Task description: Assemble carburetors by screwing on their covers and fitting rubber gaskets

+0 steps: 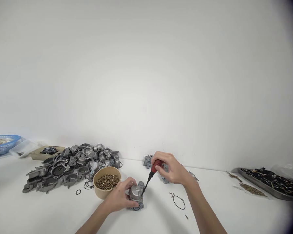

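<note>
My left hand (120,196) is wrapped round a grey metal carburetor-like part (136,192) on the white table, holding it by its left side. Above and to the right, my right hand (169,167) grips the red handle of a screwdriver (157,165). Its dark shaft slants down to the left, and the tip meets the right edge of the metal part. A round tan tub (96,188) full of small brass-coloured screws (107,181) stands just left of the part. Beyond my right hand are more grey metal parts (147,161), partly hidden by it.
A large heap of grey metal castings (70,165) lies at the left, near black rings (78,192). Farther left are a tan tray (36,155) and blue basket (13,140). At the right are a black gasket (179,202), small screws (187,217) and a long metal tray (261,187).
</note>
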The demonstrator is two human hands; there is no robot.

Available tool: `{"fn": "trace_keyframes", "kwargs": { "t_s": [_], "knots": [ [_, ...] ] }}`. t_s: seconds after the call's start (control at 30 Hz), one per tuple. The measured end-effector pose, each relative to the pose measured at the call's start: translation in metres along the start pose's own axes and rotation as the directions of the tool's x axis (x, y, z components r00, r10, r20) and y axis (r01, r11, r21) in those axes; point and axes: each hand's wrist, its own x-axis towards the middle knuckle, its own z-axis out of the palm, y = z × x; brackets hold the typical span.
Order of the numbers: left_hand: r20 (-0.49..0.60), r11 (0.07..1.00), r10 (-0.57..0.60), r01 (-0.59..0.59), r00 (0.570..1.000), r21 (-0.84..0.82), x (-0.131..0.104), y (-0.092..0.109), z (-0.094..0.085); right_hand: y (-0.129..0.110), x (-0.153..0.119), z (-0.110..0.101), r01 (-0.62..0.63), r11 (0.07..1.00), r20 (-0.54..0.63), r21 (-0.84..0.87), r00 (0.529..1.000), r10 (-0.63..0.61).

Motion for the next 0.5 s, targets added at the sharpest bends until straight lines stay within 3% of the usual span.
{"fn": "trace_keyframes", "kwargs": {
  "t_s": [0.5],
  "knots": [
    [0.022,0.999,0.047,-0.046,0.999,-0.004,0.0022,-0.0100,0.0000,0.0078,0.0021,0.0080,-0.003,1.000,0.013,-0.009,1.000,0.003]
  ]
}}
